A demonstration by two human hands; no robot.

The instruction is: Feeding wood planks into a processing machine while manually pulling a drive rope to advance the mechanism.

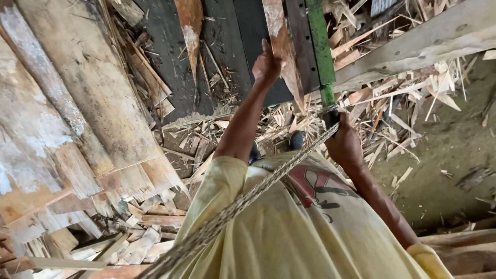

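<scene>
My left hand (266,64) is stretched forward and pressed on a thin, pointed strip of wood veneer (283,49) that lies on a dark board (243,36). My right hand (343,145) is shut on the dark grip end of a green bar (321,46) that runs up to the top edge of the view. A braided rope (243,201) runs slantwise from that grip down across my yellow shirt to the bottom left. The toes of my dark shoes (296,139) show between my arms.
Pale, worn veneer sheets (77,103) are stacked on the left. Splinters and scrap strips (392,103) litter the ground around my feet. A pale plank (423,44) crosses the upper right. Bare dirt floor (444,165) lies on the right.
</scene>
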